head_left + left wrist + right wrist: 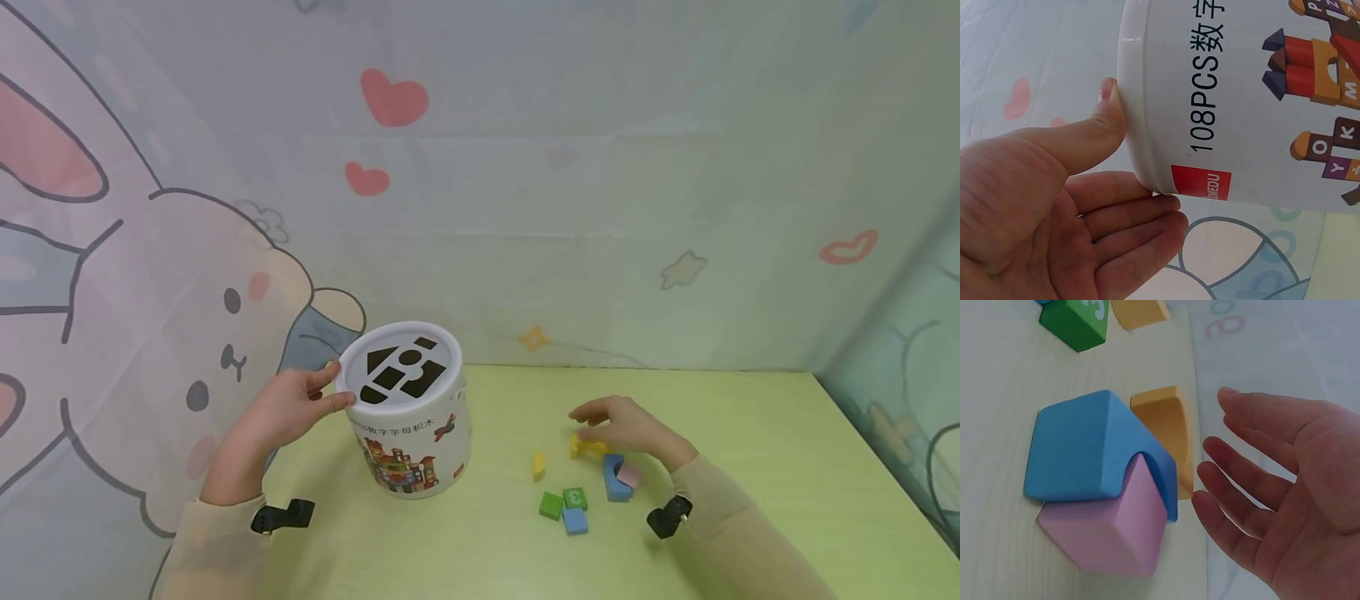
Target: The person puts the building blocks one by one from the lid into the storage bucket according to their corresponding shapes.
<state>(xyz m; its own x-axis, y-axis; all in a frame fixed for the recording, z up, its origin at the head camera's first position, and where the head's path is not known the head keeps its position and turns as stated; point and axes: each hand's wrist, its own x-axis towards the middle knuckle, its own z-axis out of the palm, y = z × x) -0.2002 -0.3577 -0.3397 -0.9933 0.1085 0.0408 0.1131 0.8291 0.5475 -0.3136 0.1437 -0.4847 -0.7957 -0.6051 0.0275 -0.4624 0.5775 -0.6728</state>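
Left hand (292, 406): grips the lid (400, 368) at its rim, thumb and fingers engaged, remaining fingers extended. Bucket (408, 454): upright, slotted lid fitted; contents not visible. Outstanding, work judged incomplete: yellow block (538, 467), two green blocks (551, 506), blue square block (575, 522), yellow arch (577, 447), notched blue block (612, 485), pink block (628, 476), all on the table (510, 558). Right hand (628, 423): unloaded, fingers relaxed, just beside the yellow arch; contact unconfirmed.

White printed tub (412, 454) with shape-holed top, upright; yellow arched block (1169, 428), to its right
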